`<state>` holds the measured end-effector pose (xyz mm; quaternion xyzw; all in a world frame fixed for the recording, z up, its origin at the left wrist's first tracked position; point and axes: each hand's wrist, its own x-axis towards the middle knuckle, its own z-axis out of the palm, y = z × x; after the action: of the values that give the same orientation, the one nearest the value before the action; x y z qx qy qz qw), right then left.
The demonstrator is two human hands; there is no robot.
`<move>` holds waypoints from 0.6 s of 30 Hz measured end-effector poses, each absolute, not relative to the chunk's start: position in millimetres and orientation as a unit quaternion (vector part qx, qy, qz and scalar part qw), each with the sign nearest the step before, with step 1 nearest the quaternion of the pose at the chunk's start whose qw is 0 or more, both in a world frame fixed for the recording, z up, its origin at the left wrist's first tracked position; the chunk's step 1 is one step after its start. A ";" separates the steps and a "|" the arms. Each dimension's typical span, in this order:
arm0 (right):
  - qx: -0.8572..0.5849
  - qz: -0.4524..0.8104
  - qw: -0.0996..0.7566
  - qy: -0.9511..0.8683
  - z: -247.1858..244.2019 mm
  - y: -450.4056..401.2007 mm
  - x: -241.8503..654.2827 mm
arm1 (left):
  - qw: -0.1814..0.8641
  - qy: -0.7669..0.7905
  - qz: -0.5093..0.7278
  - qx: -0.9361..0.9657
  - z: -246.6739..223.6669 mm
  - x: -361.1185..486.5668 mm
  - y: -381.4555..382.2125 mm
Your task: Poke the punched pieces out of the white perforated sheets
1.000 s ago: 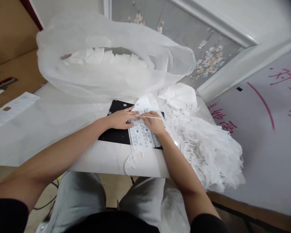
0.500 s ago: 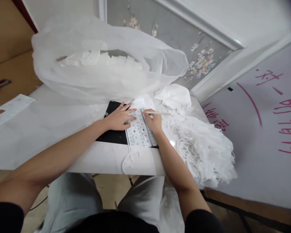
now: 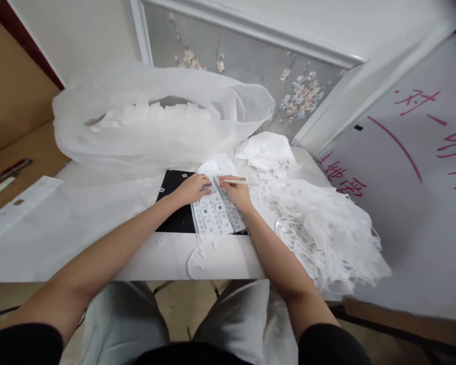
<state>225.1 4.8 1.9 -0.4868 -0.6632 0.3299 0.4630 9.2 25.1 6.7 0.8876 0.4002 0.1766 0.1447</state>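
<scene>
Left hand (image 3: pixel 192 190): on sheet (image 3: pixel 214 219), fingers loosely spread, gripping nothing visible.
Right hand (image 3: pixel 240 195): pinching stick (image 3: pixel 235 181).
Sheet: apparently steadied, partly over mat (image 3: pixel 175 219).

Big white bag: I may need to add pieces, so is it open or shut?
Open. The white bag has a gaping mouth, and a row of white pieces shows in the gap.
</scene>
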 end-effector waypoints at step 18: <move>-0.456 0.205 0.317 -0.806 13.5 -7.6 218.7 | 0.078 0.391 0.206 0.894 4.7 7.9 16.8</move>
<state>218.7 -7.6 13.5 -0.4558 -0.8061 0.2048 0.3170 7.9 16.8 4.7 0.8936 0.3914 0.2056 0.0778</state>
